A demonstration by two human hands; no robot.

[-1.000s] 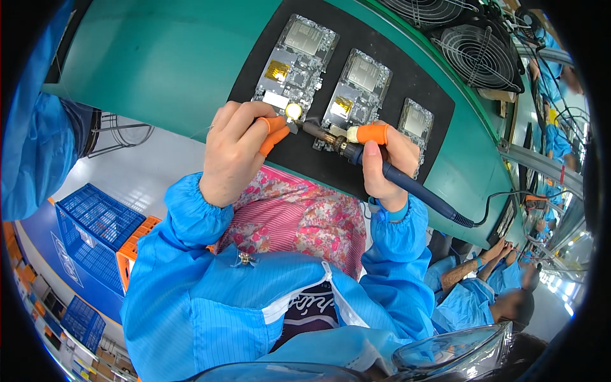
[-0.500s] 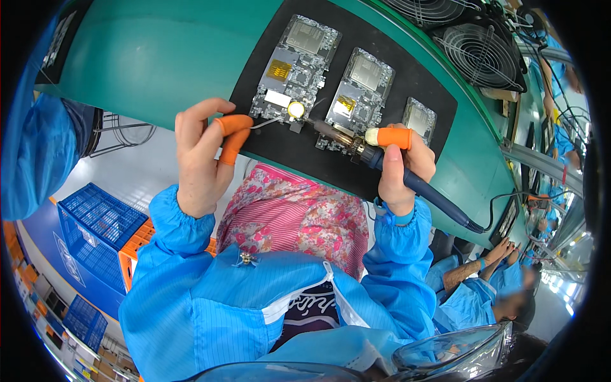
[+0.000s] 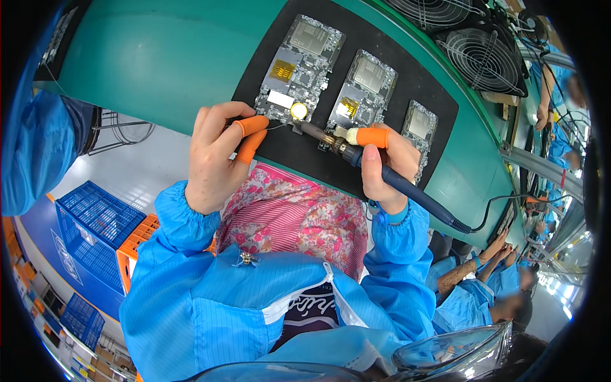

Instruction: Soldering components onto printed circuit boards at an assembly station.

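My left hand [image 3: 216, 156], with orange finger cots on two fingers, pinches a thin solder wire [image 3: 276, 127]. The wire's end reaches the near edge of the left circuit board [image 3: 299, 79]. A soldering iron [image 3: 407, 186] with a dark blue handle is gripped in my right hand [image 3: 389, 172], which also wears an orange finger cot. Its tip meets that same board edge, close to the wire and just below a round, pale yellow part [image 3: 298, 111]. Whether tip and wire touch is too small to tell.
A middle circuit board [image 3: 368, 73] and a right one [image 3: 420, 124] lie on the black mat [image 3: 286, 153], over a green tabletop [image 3: 165, 70]. Fans [image 3: 484, 57] stand at the far right. The iron's cable [image 3: 490, 213] trails right. Blue crates [image 3: 102, 213] stand lower left.
My left hand has moved right with the solder wire, nearer the left board's edge. My right hand has shifted left, bringing the iron's tip closer to the wire.
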